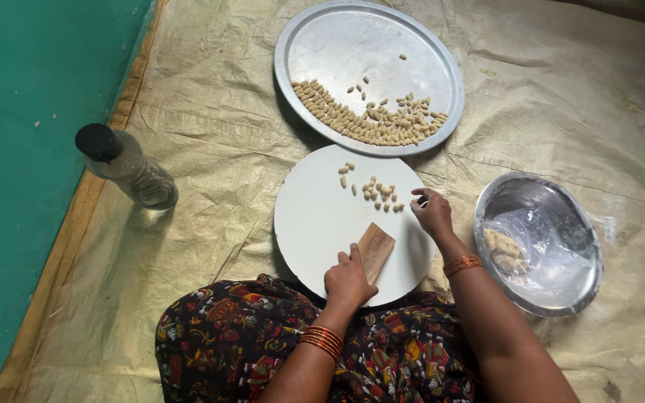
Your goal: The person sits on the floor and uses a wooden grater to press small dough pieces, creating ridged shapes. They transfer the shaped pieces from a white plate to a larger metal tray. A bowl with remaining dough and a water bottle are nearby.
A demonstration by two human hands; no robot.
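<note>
- The left hand is lying on the lower centre of the frame, its fingers closed on the lower end of a small ribbed wooden board.
- The wooden board is resting tilted on a round white board in the middle of the frame.
- The right hand is staying at the right edge of the white board, with thumb and fingertips pinched narrowly together; what is between them is too small to tell.
- A group of small pale dough pieces is lying just left of this hand.
- A big steel plate at the top is carrying many similar pieces.
- A steel bowl at the right is holding dough under clear plastic.
- A bottle with a black cap is standing at the left.
</note>
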